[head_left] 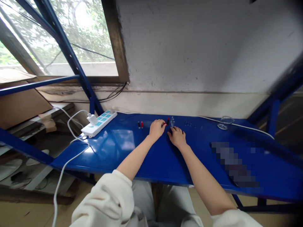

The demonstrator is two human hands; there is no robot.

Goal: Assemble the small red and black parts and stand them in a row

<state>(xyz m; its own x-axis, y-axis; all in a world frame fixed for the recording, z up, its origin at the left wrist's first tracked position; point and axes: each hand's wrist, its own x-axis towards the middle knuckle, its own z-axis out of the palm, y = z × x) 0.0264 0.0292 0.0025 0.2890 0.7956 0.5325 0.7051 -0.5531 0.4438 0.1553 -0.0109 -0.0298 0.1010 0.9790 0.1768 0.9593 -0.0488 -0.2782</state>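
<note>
My left hand (157, 130) is closed, its fingertips pinching a small red piece (164, 124) whose exact kind is too small to make out. Just beyond it stands a small black-and-red tube (168, 121). A cluster of small clear vials (172, 121) is upright in front of my right hand (178, 136). That hand rests low over the table with its fingers apart and bent, the fingertips close to the vials; I cannot tell whether they touch. Left of my hands, a black-capped tube (139, 125) and a red-capped tube (142, 125) stand side by side.
Several tiny clear pieces (188, 124) lie on the blue table (156, 164) to the right. Farther right is a clear glass cup (222, 126) by a white cable (251, 129). A power strip (99, 124) with a plugged-in charger sits left. A blurred-out object (234, 164) lies front right.
</note>
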